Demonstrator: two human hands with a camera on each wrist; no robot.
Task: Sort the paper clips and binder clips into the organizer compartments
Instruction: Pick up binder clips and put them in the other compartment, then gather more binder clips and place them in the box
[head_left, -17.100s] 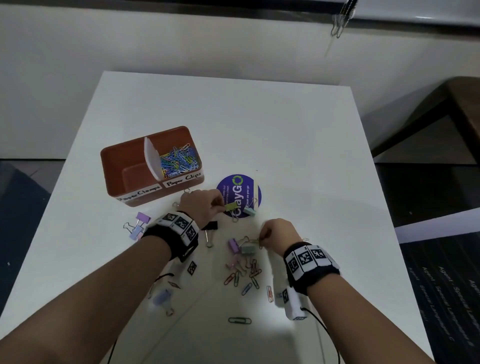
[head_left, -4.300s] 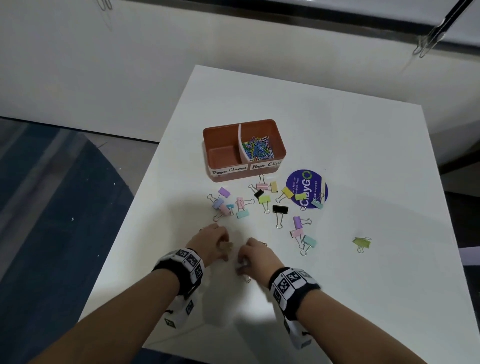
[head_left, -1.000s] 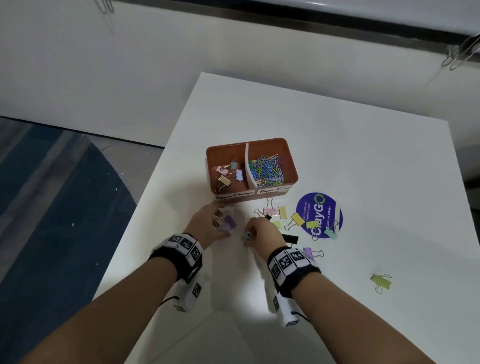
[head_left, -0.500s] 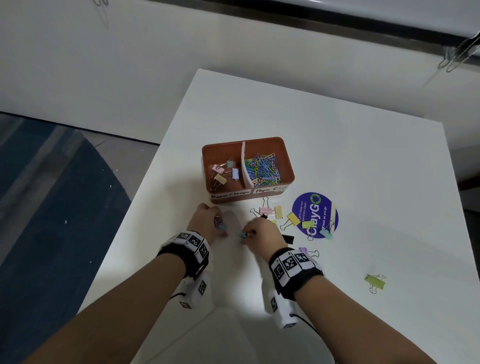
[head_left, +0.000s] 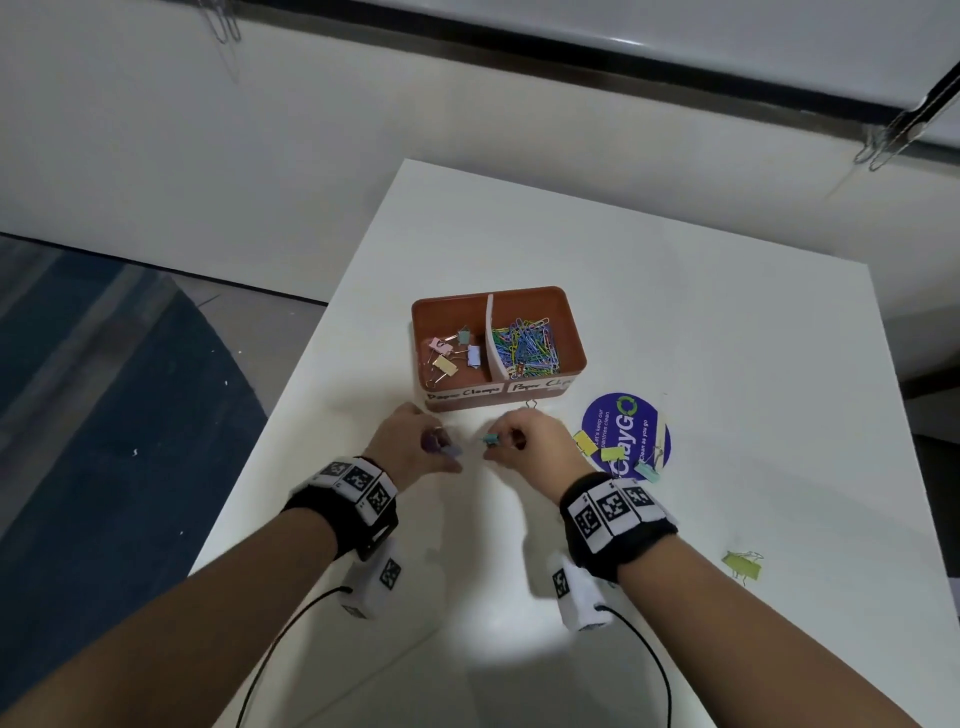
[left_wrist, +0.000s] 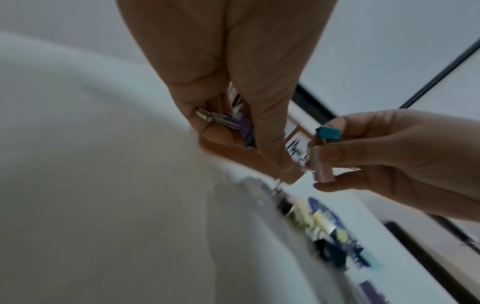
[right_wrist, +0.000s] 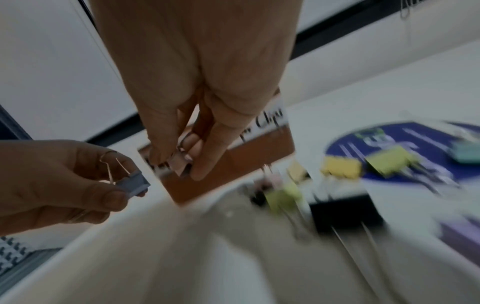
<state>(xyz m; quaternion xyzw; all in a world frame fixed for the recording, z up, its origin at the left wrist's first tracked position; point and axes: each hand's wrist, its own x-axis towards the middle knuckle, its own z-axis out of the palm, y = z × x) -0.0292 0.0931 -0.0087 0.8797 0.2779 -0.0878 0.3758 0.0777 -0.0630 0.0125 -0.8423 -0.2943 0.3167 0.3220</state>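
Observation:
The brown organizer (head_left: 574, 332) stands mid-table; its left compartment holds several binder clips (head_left: 452, 353) and its right a heap of paper clips (head_left: 527, 345). Just in front of it, my left hand (head_left: 441, 448) pinches a purple binder clip (left_wrist: 242, 127) and a grey-blue binder clip (right_wrist: 133, 184). Beside it, my right hand (head_left: 498, 441) pinches a teal binder clip (left_wrist: 328, 133) and a pink binder clip (right_wrist: 182, 164). Both hands hover a little above the table, their fingertips almost meeting.
More binder clips lie right of my right hand: yellow (head_left: 585, 443), yellow-green (head_left: 613, 454) and teal (head_left: 647, 472) on or beside a round purple sticker (head_left: 631, 410), and a black one (right_wrist: 345, 211). A lone yellow-green clip (head_left: 743, 564) lies far right. The table's left edge (head_left: 291, 374) is close.
Both hands have lifted slightly and drawn closer to the organizer's front wall, still holding their clips. Since 4.3 s ago, several binder clips have landed in the left compartment.

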